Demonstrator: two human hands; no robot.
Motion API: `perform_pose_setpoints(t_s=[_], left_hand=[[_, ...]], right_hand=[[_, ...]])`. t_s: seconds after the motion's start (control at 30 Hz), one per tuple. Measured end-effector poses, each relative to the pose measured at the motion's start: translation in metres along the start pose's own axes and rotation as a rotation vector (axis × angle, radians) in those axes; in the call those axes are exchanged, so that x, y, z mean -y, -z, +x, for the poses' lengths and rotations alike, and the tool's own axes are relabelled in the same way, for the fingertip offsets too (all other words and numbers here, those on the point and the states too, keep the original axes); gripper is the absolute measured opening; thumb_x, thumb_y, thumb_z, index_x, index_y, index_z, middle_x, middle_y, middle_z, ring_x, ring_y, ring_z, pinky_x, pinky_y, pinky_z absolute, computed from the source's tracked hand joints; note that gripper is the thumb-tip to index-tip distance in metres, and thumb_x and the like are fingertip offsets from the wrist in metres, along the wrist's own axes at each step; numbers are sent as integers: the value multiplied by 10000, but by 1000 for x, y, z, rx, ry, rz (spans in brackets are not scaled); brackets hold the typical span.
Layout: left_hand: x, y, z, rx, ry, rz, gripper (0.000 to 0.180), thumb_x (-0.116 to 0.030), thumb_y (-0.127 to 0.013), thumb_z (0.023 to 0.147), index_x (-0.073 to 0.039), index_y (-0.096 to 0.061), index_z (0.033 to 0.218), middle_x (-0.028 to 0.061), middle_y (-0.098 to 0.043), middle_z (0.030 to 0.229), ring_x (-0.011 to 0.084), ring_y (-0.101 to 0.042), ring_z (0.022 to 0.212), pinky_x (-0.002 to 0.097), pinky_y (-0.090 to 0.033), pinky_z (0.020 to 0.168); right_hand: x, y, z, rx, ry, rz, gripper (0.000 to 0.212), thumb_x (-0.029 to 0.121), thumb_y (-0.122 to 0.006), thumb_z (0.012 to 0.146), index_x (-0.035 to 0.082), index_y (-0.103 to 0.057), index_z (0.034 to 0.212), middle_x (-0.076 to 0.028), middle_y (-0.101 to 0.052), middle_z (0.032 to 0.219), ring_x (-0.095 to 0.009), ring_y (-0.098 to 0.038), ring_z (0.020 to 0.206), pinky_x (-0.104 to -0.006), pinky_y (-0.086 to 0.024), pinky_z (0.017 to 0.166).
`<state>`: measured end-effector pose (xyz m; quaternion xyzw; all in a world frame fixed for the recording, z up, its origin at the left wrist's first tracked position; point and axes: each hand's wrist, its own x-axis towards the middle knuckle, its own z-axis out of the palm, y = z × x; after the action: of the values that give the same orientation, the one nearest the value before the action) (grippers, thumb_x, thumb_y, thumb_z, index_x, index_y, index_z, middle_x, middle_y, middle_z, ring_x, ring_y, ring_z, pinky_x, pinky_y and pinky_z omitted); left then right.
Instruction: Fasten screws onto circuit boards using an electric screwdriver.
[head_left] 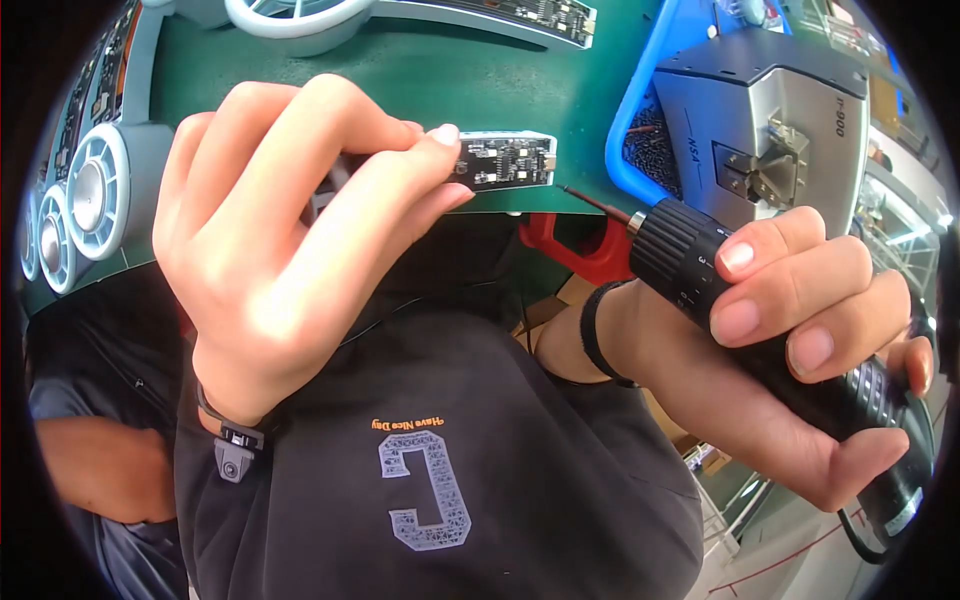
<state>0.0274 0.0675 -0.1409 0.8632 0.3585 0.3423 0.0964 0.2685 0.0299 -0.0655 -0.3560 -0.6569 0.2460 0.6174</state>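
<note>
My left hand (290, 220) is closed, thumb and fingertips pinching a narrow light-grey housing with a black circuit board (505, 160) in it. The hand covers the rest of that part; the board's end with a small metal connector points right. In my right hand (800, 300) is a black electric screwdriver (685, 255), fingers wrapped round its body. Its thin bit slants up and left, the tip close to the housing's right end. Whether a screw sits on the tip is too small to tell.
A silver and black screw feeder (765, 130) stands at the right, beside a blue tray (625, 150) with small black screws. Similar grey parts with round frames (100, 190) lie at the left and far edge of the green mat (220, 75). A red bracket (575, 250) is below the mat's edge. Another person's arm (105, 470) is at lower left.
</note>
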Motion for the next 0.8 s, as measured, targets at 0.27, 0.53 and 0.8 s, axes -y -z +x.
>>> perform_pose_setpoints(t_s=[0.27, 0.53, 0.8], left_hand=[[7, 1, -5, -1, -23, -1, 310, -98, -904, 669, -70, -807, 962, 13, -719, 873, 193, -650, 798, 316, -462, 688], [7, -1, -7, -14, -14, -17, 326, -109, -903, 661, -71, -809, 971, 11, -712, 874, 191, -651, 798, 318, -463, 689], [7, 0, -9, -9, 3, -19, 341, -117, -903, 659, -84, -810, 985, 8, -706, 877, 194, -652, 803, 324, -463, 693]], right_hand=[[-6, -2, 0, 61, -124, 47, 575, 574, -474, 1037, 45, -628, 1201, -38, -528, 837, -164, -488, 518, -367, -498, 520], [-12, -24, -3, 48, -54, 67, 571, 581, -456, 1047, 68, -625, 1234, -43, -517, 832, -170, -491, 515, -366, -509, 524], [-19, -25, -8, 57, -36, 88, 506, 551, -475, 1059, 86, -605, 1209, -44, -510, 813, -173, -480, 482, -358, -494, 493]])
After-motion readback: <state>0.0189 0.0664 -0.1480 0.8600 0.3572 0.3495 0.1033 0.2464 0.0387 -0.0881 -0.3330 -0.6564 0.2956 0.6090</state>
